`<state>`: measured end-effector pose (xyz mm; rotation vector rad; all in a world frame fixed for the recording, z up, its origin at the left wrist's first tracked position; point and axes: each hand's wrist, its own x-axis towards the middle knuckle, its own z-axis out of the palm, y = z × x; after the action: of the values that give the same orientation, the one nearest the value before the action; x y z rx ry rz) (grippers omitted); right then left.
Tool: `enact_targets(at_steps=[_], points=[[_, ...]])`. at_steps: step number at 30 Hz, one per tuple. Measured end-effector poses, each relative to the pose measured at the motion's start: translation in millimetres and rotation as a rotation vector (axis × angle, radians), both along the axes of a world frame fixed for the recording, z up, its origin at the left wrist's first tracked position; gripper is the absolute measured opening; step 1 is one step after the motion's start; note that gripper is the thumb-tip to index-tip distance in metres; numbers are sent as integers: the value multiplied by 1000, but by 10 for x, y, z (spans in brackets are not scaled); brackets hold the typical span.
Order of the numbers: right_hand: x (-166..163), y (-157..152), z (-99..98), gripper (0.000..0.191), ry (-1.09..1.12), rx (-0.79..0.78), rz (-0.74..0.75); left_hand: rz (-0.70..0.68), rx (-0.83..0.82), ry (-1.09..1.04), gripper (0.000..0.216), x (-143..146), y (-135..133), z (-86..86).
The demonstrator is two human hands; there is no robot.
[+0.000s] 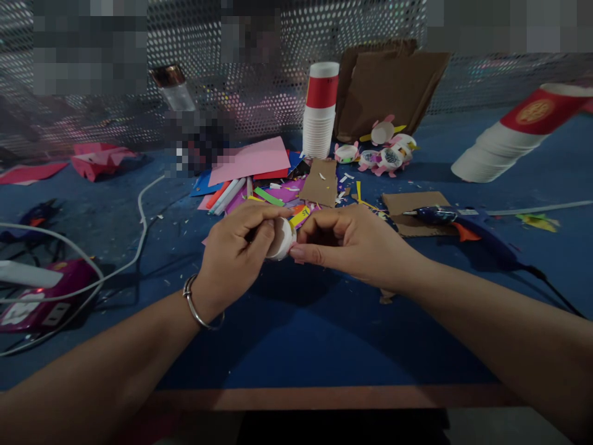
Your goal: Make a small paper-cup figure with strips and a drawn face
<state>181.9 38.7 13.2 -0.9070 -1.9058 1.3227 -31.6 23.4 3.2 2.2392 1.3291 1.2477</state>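
Observation:
A cut-off paper cup base [282,240], white and round, is held between my two hands above the table's middle. My left hand [241,247] is closed on its left side, thumb over the near face. From the right, my right hand [352,244] pinches its edge, where a bit of pink paper shows by the thumb. A yellow paper strip [300,216] with a printed mark sticks out at the top of the base. Whether the strip is attached to it, I cannot tell. My fingers hide part of the rim.
Paper scraps and markers [229,196] lie beyond my hands. A cup stack [319,117] stands behind; another [504,145] leans at right. Small cup-base figures [389,157] sit before upright cardboard [384,86]. A glue gun [467,222] rests on cardboard; a power strip [50,290] with cables lies left.

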Motion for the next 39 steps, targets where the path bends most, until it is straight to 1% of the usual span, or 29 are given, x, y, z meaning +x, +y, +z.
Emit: enact_targets(at_steps=[8,16,24,32,34,36,38,39], points=[[0,-5,14,33,9,6,4,-16,22,11,34,-3,0,-9],[5,-4,23,38,23,-11,30,-25,-20,-13,35,-21,11,3],[10,-10,36,40,16,15,36,-20,47,9,35,-10,-22,3],[16,-24,49,39,48,-20,53,-10,-15,-15,34,7,-74,69],[19,-21,53,40,53,-29,52,6,-51,-40,32,11,-73,80],[30,-11,60,40,39,-37,42,57,-141,-108,29,17,-44,70],[51,12,60,37,13,-35,18,107,-285,-282,24,28,15,38],[64,27,53,34,-6,-25,1,112,-365,-427,22,36,52,16]])
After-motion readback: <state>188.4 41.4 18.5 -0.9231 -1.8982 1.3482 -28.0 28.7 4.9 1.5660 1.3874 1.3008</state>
